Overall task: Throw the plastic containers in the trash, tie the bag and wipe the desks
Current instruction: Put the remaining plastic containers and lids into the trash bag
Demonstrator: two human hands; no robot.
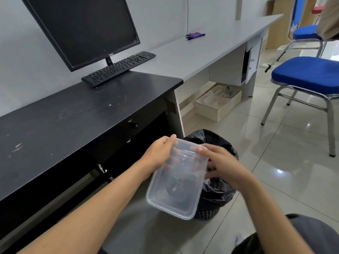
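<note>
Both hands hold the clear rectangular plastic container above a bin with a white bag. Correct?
No: the head view shows the plastic bag in the bin is black. Left hand and right hand hold the clear rectangular plastic container above it.

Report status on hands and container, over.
Left hand and right hand both grip the plastic container. Container tilted, over the black-bagged trash bin, not dropped yet. Nothing between it and the bin.
</note>
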